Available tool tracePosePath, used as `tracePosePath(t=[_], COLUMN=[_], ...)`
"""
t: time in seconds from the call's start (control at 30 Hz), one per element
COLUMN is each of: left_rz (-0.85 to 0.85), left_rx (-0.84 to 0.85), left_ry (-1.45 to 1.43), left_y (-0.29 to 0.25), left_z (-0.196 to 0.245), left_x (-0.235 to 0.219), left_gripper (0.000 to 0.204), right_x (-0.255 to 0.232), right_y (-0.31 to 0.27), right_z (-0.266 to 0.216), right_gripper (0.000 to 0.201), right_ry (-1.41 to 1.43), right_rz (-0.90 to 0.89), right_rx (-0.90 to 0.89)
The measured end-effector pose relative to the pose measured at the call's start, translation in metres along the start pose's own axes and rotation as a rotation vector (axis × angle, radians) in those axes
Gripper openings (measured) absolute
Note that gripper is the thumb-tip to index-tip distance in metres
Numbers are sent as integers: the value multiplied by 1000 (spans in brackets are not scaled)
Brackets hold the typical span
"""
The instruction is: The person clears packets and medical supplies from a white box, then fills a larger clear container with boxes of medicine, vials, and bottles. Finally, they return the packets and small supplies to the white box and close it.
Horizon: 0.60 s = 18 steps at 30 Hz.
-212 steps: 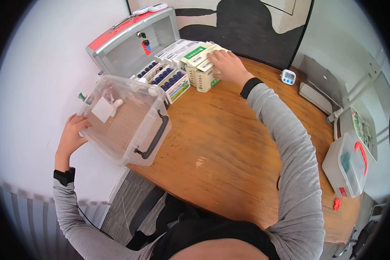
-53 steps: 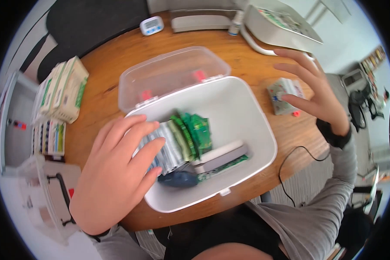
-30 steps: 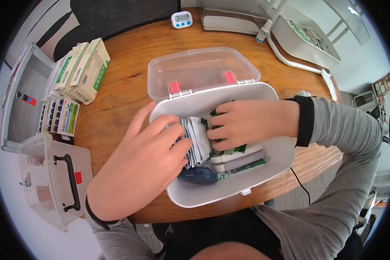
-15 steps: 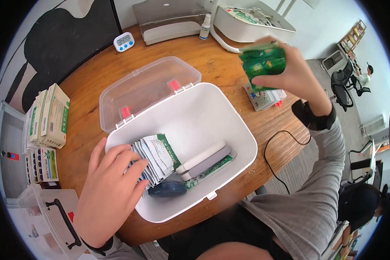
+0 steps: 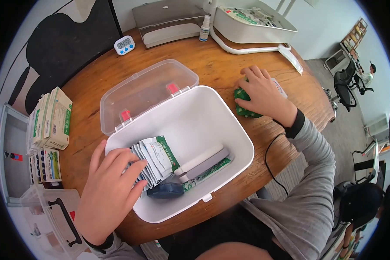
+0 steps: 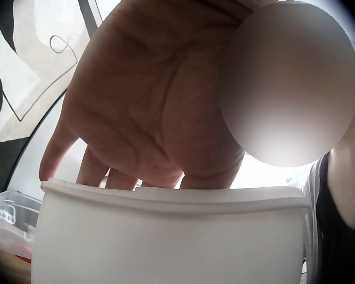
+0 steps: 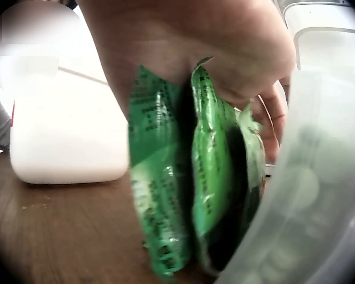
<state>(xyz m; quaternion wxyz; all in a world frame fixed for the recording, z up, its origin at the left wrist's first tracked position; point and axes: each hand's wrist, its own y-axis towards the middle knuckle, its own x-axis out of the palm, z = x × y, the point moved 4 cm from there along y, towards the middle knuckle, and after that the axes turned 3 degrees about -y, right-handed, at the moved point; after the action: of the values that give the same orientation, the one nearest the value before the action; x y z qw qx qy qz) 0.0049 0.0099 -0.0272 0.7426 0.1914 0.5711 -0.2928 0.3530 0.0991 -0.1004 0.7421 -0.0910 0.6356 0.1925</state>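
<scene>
An opened white plastic box [image 5: 208, 112] stands before me, its translucent lid [image 5: 147, 93] folded back. My left hand [image 5: 108, 197] reaches over its left rim, fingers loosely bent against a row of white sachets [image 5: 154, 160]. Right of the box, my right hand [image 5: 266, 93] holds several green sachets [image 5: 242, 94] low over the table. In the right wrist view, these green sachets [image 7: 157, 189] stand on edge beside a translucent container [image 7: 302, 177]. Inside the box lie a dark blue object [image 5: 164, 190], white and grey bars [image 5: 201, 160] and a green patterned strip [image 5: 206, 175]. Left fingertips are hidden in the left wrist view.
Medicine cartons [image 5: 56, 119] and a box of dark-capped vials [image 5: 47, 164] stand at left, near a clear handled bin [image 5: 47, 216]. A timer [image 5: 125, 45], spray bottle [image 5: 204, 28] and white tray [image 5: 251, 30] line the back. A cable [image 5: 268, 160] crosses the right edge.
The white box, earlier closed at far right, now stands open in the middle. My right hand has lifted green sachets out and lowered them to its right. My left hand stays at the white sachets.
</scene>
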Motion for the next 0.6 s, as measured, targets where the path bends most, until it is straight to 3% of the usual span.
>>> tracePosePath(t=[0.03,0.17,0.23,0.27,0.33,0.37,0.43,0.6], left_rz=[-1,-2,12,9,10,10,16,20], left_rx=[3,4,2,-2,36,39,43,-5], left_ry=[4,4,4,1,25,22,31,4], left_y=[0,0,-1,-1,0,0,2,0], left_z=[0,0,-2,-2,1,1,1,-1], left_x=[0,0,2,1,-2,-2,-2,3], left_gripper=[32,32,33,33,30,30,29,30], right_x=[4,7,-14,-11,2,12,57,63], right_y=[0,1,-7,-13,-32,-40,-58,-65], right_z=[3,23,51,65,114,127,156,152], right_gripper=[38,39,44,44,54,54,62,59], right_ry=[-85,-13,364,366,391,388,558,618], right_rz=[117,128,238,234,240,239,-131,-64], right_rx=[-116,-172,84,81,394,397,644,621])
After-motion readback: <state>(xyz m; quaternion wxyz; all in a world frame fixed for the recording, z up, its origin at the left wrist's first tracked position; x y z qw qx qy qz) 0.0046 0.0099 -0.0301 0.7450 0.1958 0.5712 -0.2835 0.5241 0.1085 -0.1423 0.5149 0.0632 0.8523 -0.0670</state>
